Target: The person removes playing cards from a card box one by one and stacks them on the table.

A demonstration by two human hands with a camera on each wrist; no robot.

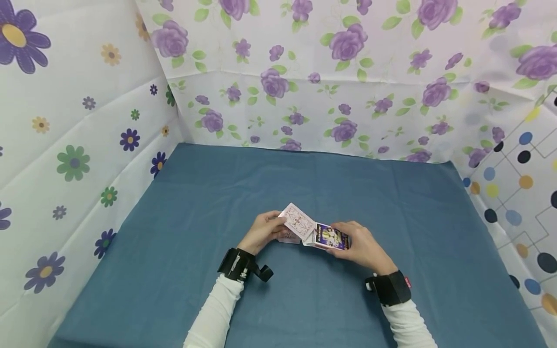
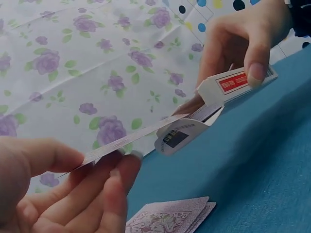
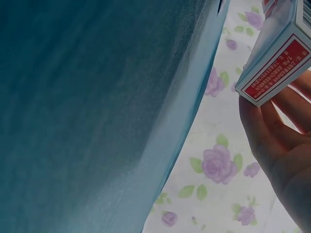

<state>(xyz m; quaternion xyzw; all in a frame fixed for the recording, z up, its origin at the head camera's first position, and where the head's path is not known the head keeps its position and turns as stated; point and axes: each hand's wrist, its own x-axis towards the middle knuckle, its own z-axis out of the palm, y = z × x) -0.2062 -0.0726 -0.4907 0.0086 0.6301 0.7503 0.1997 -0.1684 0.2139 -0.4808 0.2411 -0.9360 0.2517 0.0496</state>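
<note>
Between thumb and fingers, my left hand [image 1: 264, 231] pinches a playing card [image 1: 298, 221] with a red-patterned back. In the left wrist view the card's far end reaches the mouth of the card box [image 2: 243, 82], whose white flap [image 2: 182, 136] hangs open. My right hand [image 1: 360, 245] grips this box by its sides, and the head view shows its dark printed face. More cards can be seen inside the opening. Below the left hand a few playing cards [image 2: 167, 216] lie stacked on the cloth. Only the box's red-labelled side [image 3: 277, 70] and some fingers appear in the right wrist view.
A blue cloth [image 1: 209, 193] covers the table. Floral sheets [image 1: 304, 96] hang behind it and at the left, with a dotted sheet [image 1: 518, 217] at the right. Both wrists wear black straps [image 1: 237, 264].
</note>
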